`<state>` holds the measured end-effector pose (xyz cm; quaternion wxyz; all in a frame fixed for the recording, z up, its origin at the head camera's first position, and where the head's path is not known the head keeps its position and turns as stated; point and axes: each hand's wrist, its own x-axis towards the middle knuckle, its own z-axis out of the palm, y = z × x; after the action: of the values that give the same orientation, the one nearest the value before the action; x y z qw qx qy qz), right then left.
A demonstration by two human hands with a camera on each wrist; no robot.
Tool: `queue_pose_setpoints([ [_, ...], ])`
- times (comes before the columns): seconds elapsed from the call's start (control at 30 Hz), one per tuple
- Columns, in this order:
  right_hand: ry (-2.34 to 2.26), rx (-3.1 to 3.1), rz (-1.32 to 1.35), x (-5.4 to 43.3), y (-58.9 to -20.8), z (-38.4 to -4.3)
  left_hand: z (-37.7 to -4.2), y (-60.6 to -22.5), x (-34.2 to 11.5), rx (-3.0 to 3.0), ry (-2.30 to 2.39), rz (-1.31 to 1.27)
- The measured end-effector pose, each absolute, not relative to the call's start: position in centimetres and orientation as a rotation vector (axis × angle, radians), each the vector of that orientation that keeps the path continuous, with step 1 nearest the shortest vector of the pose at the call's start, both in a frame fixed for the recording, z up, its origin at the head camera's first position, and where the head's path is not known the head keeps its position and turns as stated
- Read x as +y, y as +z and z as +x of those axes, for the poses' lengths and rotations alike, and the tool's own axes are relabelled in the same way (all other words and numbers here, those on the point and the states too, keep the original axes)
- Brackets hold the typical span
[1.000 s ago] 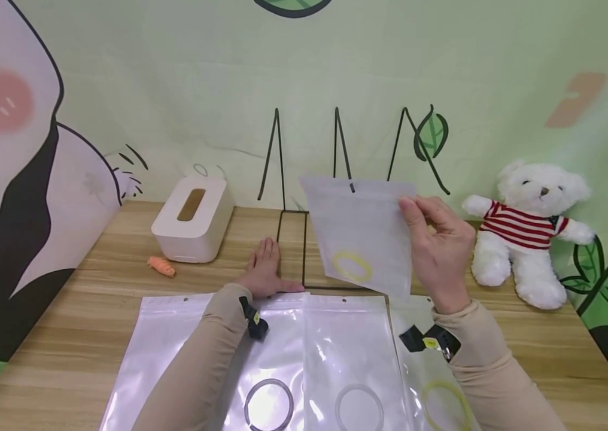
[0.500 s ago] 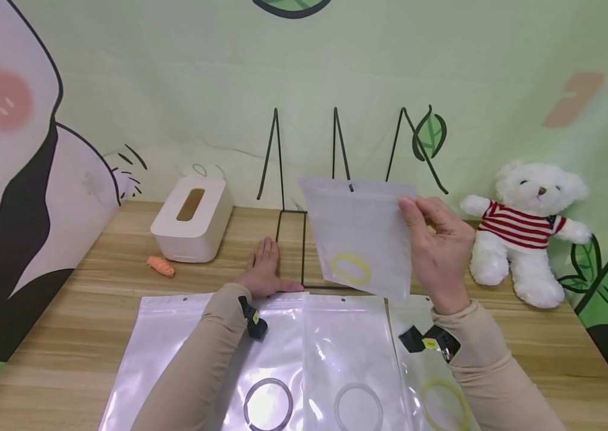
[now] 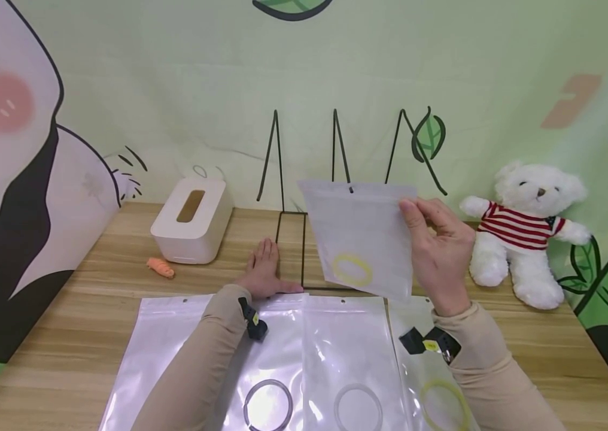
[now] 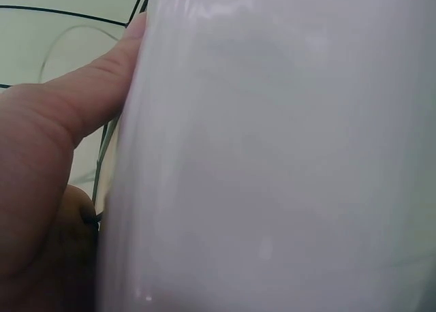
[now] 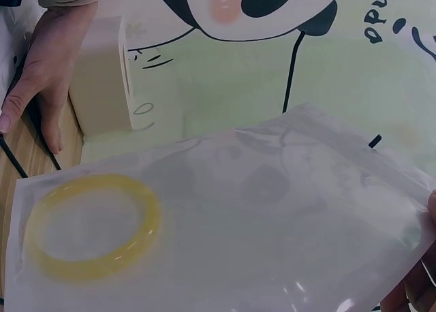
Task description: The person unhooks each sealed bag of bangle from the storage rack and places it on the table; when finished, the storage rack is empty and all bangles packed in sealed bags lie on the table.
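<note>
A frosted zip bag with a yellow ring low inside it stands at a black wire rack. The tip of the rack's middle hook pokes through near the bag's top edge. My right hand pinches the bag's upper right edge between thumb and fingers. In the right wrist view, the bag spreads across the lower part. Flat beside the rack's base rests my left hand, fingers spread. In the left wrist view, a pale glossy surface hides most of that hand.
Several clear zip bags lie side by side in front; rings show inside, one dark, one clear, one yellow. A white tissue box and small orange object stand left, a white teddy bear right.
Almost nothing differs. Both hands keep their places, and the bag stays at the middle hook in my right hand's pinch; the head view shifts very slightly.
</note>
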<state>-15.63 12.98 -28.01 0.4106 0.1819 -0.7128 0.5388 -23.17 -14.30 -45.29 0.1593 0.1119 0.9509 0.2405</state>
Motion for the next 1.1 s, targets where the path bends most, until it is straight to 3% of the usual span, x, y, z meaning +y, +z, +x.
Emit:
queue_pose_setpoints([
  [1.1,1.378,-1.765,0.456,14.2,-29.7,-16.7,-22.9,-44.9,-14.2,2.705,0.704,0.304],
])
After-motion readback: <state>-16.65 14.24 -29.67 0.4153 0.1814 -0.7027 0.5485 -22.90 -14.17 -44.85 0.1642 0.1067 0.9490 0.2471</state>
